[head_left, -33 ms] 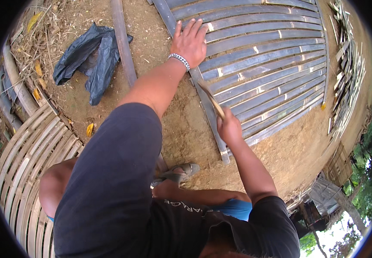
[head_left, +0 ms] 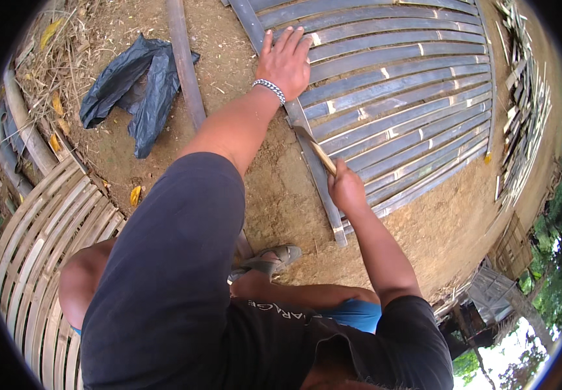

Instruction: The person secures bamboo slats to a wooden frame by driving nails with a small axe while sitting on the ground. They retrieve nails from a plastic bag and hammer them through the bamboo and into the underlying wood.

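Note:
My left hand (head_left: 283, 64) lies palm down with fingers stretched out on the end of a bamboo slat, where it meets the long edge strip (head_left: 323, 185) of a slatted bamboo panel (head_left: 417, 71). A silver chain bracelet (head_left: 270, 90) circles that wrist. In my right hand (head_left: 347, 188) is a hammer (head_left: 320, 154), gripped by its pale wooden handle. Its dark head is over the edge strip, just below my left hand; I cannot tell whether it touches. Dark slats with pale joints run side by side across the panel.
A crumpled black plastic bag (head_left: 154, 97) lies on the dirt at left, beside a long wooden strip (head_left: 187, 65). A second slatted panel (head_left: 40, 253) is at lower left. Thin split strips (head_left: 528, 117) are heaped at far right. My sandalled foot (head_left: 268, 260) is near the edge strip.
The hammer's head has moved a little left and down, and its handle lies straighter. My right hand has risen slightly, while my left hand has shifted slightly left on the panel's edge.

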### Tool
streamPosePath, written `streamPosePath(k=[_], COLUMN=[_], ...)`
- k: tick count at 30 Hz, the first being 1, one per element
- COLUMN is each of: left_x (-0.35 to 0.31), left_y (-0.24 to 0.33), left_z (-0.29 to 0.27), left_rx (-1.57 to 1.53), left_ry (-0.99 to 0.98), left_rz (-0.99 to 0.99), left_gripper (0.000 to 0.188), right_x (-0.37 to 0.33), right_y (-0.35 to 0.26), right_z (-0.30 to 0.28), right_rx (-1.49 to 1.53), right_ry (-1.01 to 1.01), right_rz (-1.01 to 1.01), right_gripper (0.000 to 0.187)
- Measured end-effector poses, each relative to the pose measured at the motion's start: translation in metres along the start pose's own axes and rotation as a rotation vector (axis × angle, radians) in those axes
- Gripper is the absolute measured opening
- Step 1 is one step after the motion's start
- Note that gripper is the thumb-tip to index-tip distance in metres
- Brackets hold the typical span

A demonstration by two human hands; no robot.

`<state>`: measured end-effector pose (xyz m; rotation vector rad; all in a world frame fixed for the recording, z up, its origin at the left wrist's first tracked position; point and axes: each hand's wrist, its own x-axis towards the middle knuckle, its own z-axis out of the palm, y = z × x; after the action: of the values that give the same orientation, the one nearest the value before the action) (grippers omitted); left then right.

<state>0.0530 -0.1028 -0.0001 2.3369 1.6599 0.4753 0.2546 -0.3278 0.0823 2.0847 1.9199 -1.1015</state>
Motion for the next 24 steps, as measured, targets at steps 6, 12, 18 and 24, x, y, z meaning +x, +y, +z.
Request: streamPosePath(k=[6,12,18,24], left_x=[0.009,0.008,0.003,-0.061], left_y=[0.013,-0.014,-0.069,-0.128], left_z=[-0.002,-0.046,-0.187,-0.31], left_rx=[0.04,0.034,0.092,0.093], left_ry=[-0.107,-0.391,-0.569,-0.674], left_rz=[-0.017,0.013,0.26,0.099], left_gripper=[0.055,0.068,0.068,0.055], right_x=[-0.042,-0.045,-0.044,-0.044], right_y=[0.029,0.005,0.027,0.016], right_z=[0.03,0.053,0.059,0.058], right_rx=[0.524,1.189,1.286,1.307], right_ry=[0.297,0.514,0.541,0.574], right_rz=[0.321,0.602,0.663,0.71], right_gripper=[0.029,0.021,0.021,0.022])
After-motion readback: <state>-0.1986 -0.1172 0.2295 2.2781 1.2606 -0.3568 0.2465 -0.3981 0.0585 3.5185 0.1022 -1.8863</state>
